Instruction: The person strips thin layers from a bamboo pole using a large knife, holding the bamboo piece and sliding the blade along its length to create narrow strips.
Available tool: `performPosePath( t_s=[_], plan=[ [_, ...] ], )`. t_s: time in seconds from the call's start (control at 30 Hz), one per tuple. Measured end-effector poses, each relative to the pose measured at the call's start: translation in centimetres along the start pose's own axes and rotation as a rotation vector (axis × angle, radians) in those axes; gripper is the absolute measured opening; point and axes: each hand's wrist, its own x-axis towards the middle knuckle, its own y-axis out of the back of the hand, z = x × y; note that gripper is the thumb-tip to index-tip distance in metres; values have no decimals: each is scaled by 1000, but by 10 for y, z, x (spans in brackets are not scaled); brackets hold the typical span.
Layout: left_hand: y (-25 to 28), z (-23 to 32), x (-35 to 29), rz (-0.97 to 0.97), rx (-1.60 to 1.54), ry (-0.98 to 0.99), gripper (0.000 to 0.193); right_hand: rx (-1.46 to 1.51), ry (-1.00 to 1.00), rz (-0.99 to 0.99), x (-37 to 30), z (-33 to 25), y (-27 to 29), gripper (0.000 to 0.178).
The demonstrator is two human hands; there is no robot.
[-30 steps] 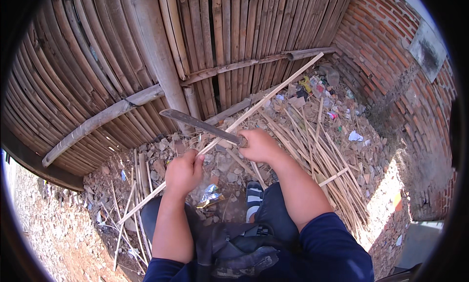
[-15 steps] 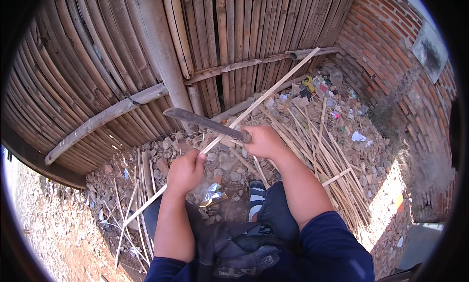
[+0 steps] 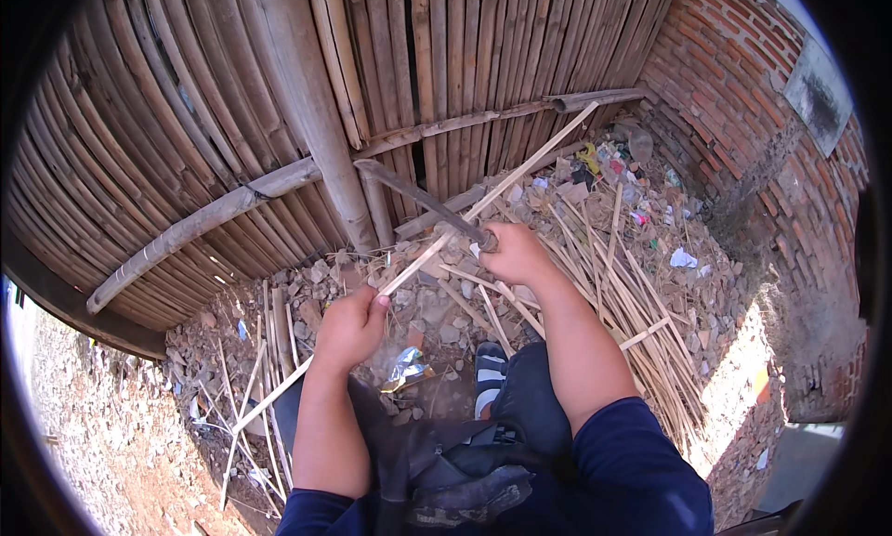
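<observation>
A long pale bamboo strip (image 3: 506, 185) slants from lower left to upper right across the middle. My left hand (image 3: 351, 327) is closed round it, thumb on top, left of centre. In my right hand (image 3: 516, 254) is the handle of a machete (image 3: 415, 193), its dark blade pointing up and to the left. The blade crosses the strip just left of my right fist; whether it presses on the strip I cannot tell. Most of the handle is hidden by my fingers.
A pile of thin bamboo strips (image 3: 641, 350) lies on the right, with several more sticks (image 3: 269, 350) at the left. A bamboo wall (image 3: 465, 62) and a brick wall (image 3: 734, 90) stand ahead. Rubble and litter, including crumpled foil (image 3: 405, 369), cover the ground near my sandalled foot (image 3: 490, 378).
My right hand has moved a little up and right along the strip with the machete, whose blade now tilts more steeply. My left hand stays nearly in place; the strip's far end has dipped slightly.
</observation>
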Motion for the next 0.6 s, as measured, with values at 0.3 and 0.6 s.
performPosePath(
  t_s=[0.3, 0.6],
  plan=[
    [-13, -1, 6, -3, 13, 7, 31, -9, 112, -106, -6, -3, -13, 41],
    [-5, 3, 2, 29, -14, -30, 32, 201, -173, -41, 3, 16, 12, 47]
  ],
)
